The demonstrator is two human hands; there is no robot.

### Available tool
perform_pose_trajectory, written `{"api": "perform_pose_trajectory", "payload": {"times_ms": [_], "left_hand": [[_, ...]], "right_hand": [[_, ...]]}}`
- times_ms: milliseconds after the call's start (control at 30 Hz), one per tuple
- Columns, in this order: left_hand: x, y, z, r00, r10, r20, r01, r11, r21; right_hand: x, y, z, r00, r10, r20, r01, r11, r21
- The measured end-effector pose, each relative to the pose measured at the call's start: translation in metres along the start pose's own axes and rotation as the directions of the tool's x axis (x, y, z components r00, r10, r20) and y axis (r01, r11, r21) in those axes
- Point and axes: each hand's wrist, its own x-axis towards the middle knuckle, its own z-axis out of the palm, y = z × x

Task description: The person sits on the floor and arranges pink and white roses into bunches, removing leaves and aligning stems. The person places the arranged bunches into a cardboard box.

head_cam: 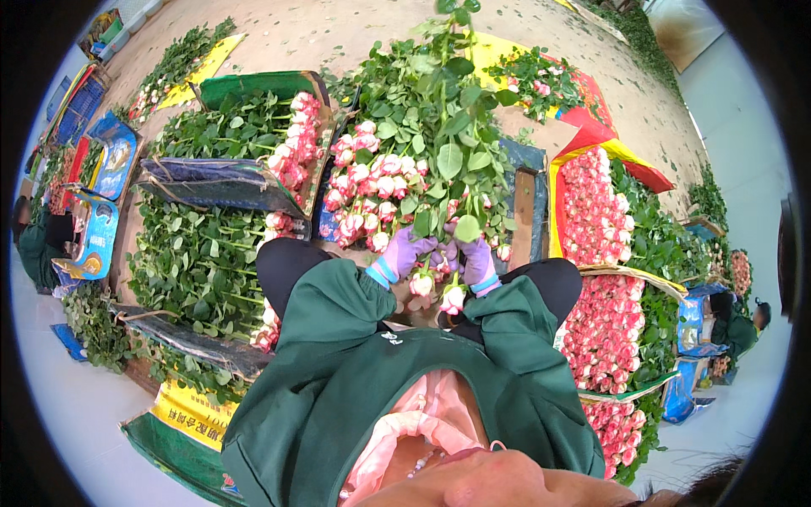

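Note:
Both my hands wear purple gloves with blue cuffs and meet in front of my lap. My left hand [405, 253] is closed around rose stems just behind the blooms. Close beside it, my right hand [476, 260] also grips rose stems. Two pink-and-white rose heads, one on the left [421, 284] and one on the right [453, 299], hang below my fingers toward me. Long leafy stems [451, 158] stretch away from my hands, over a heap of cut roses [380, 180] lying before me. Leaves partly cover my fingertips.
On my left, roses [298, 142] lie between upright dark dividers [215, 184]. At my right stand packed rows of pink roses [599, 209] behind yellow-and-red sheeting [554, 203]. More roses [542, 82] rest on the leaf-strewn floor [291, 25]. Other people sit at the far left [38, 247] and far right [741, 329].

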Motion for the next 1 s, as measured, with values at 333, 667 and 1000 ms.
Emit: {"api": "perform_pose_trajectory", "payload": {"times_ms": [333,667,1000], "left_hand": [[-0.004,0.067,0.049,1.000,-0.006,-0.010,0.008,0.979,0.202],[0.025,0.082,0.098,1.000,-0.028,-0.013,0.028,0.999,-0.028],[0.067,0.075,0.088,0.976,0.211,-0.053,-0.191,0.949,0.250]], "right_hand": [[-0.017,-0.076,0.023,0.998,0.012,0.066,-0.004,0.993,-0.119],[0.012,-0.109,-0.003,0.993,0.002,0.118,-0.021,0.987,0.158],[0.023,-0.212,-0.059,0.989,-0.135,0.063,0.141,0.984,-0.108]]}}
